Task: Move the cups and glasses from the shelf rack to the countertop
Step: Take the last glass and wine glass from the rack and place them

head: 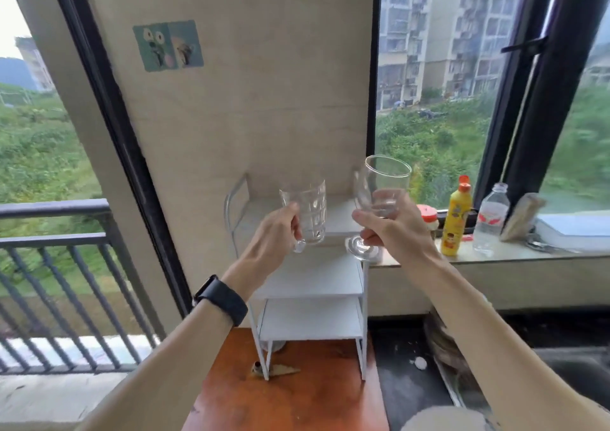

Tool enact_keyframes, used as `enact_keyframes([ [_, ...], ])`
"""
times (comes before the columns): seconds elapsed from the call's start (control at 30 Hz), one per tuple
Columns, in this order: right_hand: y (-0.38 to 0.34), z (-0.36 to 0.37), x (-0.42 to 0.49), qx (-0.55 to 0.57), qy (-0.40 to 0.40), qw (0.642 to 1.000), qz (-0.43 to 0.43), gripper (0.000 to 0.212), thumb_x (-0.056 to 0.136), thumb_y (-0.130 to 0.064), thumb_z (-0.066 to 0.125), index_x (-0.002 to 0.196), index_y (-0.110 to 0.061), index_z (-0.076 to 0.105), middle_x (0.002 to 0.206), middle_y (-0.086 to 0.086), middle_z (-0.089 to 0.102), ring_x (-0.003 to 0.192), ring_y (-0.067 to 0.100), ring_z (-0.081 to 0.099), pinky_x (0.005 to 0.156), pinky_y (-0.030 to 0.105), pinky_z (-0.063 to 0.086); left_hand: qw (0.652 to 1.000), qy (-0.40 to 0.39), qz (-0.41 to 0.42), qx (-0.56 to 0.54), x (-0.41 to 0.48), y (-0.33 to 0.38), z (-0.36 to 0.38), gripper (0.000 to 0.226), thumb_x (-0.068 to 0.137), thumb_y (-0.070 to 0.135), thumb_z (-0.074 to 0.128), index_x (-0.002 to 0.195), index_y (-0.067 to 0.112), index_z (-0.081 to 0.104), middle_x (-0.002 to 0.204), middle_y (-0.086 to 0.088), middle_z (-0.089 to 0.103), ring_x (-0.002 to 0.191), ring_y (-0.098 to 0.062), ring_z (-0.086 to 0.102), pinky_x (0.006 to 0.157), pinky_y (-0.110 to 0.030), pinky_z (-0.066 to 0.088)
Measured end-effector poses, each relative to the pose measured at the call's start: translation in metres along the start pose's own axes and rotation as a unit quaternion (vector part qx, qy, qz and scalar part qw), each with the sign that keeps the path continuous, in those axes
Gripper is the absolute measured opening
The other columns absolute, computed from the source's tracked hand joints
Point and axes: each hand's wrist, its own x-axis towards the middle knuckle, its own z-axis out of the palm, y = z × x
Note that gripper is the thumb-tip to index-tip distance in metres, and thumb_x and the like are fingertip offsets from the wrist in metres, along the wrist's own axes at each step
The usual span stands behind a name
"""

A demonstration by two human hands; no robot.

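The left hand is holding a clear glass mug by its handle, with its fingers curled around it. The right hand is gripping a tilted stemmed glass under its bowl. Both are being held up in front of the top of the white shelf rack, which is standing on a brown table. A yellow bottle and a water bottle are standing on the window ledge. Their labels are too blurry to read.

Clear faceted mug upright, stemmed glass tilted — both aloft
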Motion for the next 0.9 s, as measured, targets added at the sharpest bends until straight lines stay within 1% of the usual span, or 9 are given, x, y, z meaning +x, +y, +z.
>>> enact_keyframes([
  [0.1, 0.015, -0.034, -0.045, -0.026, 0.067, 0.997, 0.015, 0.041, 0.086, -0.014, 0.080, 0.118, -0.016, 0.054, 0.097, 0.008, 0.069, 0.059, 0.012, 0.069, 0.066, 0.031, 0.061, 0.996, -0.094, -0.004, -0.004, -0.016, -0.008, 0.035, 0.044, 0.108, 0.032, 0.032, 0.069, 0.016, 0.048, 0.070, -0.004, 0.051, 0.061, -0.014, 0.039, 0.060, -0.030, 0.032],
  [0.17, 0.028, -0.060, -0.075, -0.043, 0.117, 0.992, 0.035, 0.040, 0.085, -0.013, 0.081, 0.116, -0.016, 0.056, 0.098, 0.007, 0.069, 0.057, 0.011, 0.068, 0.060, 0.026, 0.058, 0.988, -0.156, -0.005, 0.011, -0.030, -0.012, 0.067, 0.044, 0.107, 0.035, 0.031, 0.067, 0.020, 0.044, 0.072, -0.003, 0.048, 0.062, -0.014, 0.038, 0.062, -0.032, 0.031],
  [0.33, 0.058, -0.139, -0.160, -0.088, 0.234, 0.963, 0.101, 0.040, 0.084, -0.016, 0.081, 0.114, -0.021, 0.055, 0.104, 0.006, 0.069, 0.057, 0.010, 0.070, 0.064, 0.029, 0.053, 0.972, -0.232, 0.044, 0.024, -0.087, -0.020, 0.170, 0.041, 0.106, 0.038, 0.030, 0.069, 0.023, 0.039, 0.069, 0.005, 0.043, 0.065, -0.015, 0.039, 0.067, -0.037, 0.031],
  [0.4, 0.064, -0.174, -0.199, -0.104, 0.275, 0.948, 0.123, 0.041, 0.085, -0.016, 0.081, 0.115, -0.020, 0.055, 0.105, 0.004, 0.068, 0.057, 0.009, 0.069, 0.068, 0.033, 0.057, 0.963, -0.246, 0.090, 0.068, -0.115, -0.021, 0.216, 0.043, 0.108, 0.033, 0.029, 0.072, 0.020, 0.048, 0.075, -0.001, 0.054, 0.076, -0.025, 0.051, 0.072, -0.039, 0.034],
  [0.57, 0.074, -0.267, -0.298, -0.130, 0.391, 0.898, 0.153, 0.039, 0.078, -0.020, 0.084, 0.104, -0.024, 0.056, 0.100, 0.008, 0.072, 0.067, 0.020, 0.069, 0.071, 0.041, 0.059, 0.926, -0.334, 0.145, 0.102, -0.195, 0.009, 0.329, 0.037, 0.109, 0.025, 0.030, 0.078, 0.012, 0.046, 0.093, -0.027, 0.063, 0.091, -0.045, 0.057, 0.084, -0.051, 0.043],
  [0.67, 0.072, -0.321, -0.366, -0.130, 0.451, 0.865, 0.177, 0.037, 0.083, -0.016, 0.081, 0.108, -0.025, 0.054, 0.089, 0.003, 0.071, 0.065, 0.019, 0.068, 0.063, 0.030, 0.057, 0.896, -0.418, 0.140, 0.056, -0.250, 0.033, 0.396, 0.037, 0.109, 0.024, 0.030, 0.091, 0.003, 0.054, 0.095, -0.023, 0.063, 0.090, -0.037, 0.060, 0.087, -0.042, 0.044],
  [0.77, 0.068, -0.376, -0.438, -0.132, 0.500, 0.833, 0.197, 0.038, 0.086, -0.014, 0.078, 0.113, -0.022, 0.052, 0.080, 0.008, 0.072, 0.058, 0.018, 0.066, 0.059, 0.029, 0.055, 0.864, -0.489, 0.119, 0.001, -0.309, 0.057, 0.462, 0.042, 0.107, 0.037, 0.030, 0.088, 0.007, 0.052, 0.080, -0.005, 0.057, 0.070, -0.015, 0.055, 0.071, -0.023, 0.043],
  [0.83, 0.066, -0.417, -0.487, -0.134, 0.528, 0.814, 0.202, 0.039, 0.086, -0.012, 0.078, 0.114, -0.023, 0.052, 0.079, 0.010, 0.072, 0.058, 0.019, 0.065, 0.062, 0.036, 0.058, 0.843, -0.527, 0.105, -0.015, -0.350, 0.073, 0.507, 0.051, 0.100, 0.055, 0.029, 0.090, 0.012, 0.052, 0.078, 0.002, 0.054, 0.071, -0.017, 0.056, 0.076, -0.037, 0.050],
  [0.9, 0.063, -0.458, -0.532, -0.127, 0.550, 0.799, 0.209, 0.039, 0.085, -0.013, 0.078, 0.111, -0.027, 0.052, 0.083, 0.014, 0.073, 0.057, 0.019, 0.064, 0.066, 0.040, 0.058, 0.817, -0.569, 0.085, -0.036, -0.393, 0.091, 0.550, 0.045, 0.101, 0.057, 0.029, 0.089, 0.019, 0.052, 0.078, 0.005, 0.052, 0.071, -0.016, 0.055, 0.080, -0.045, 0.055],
])
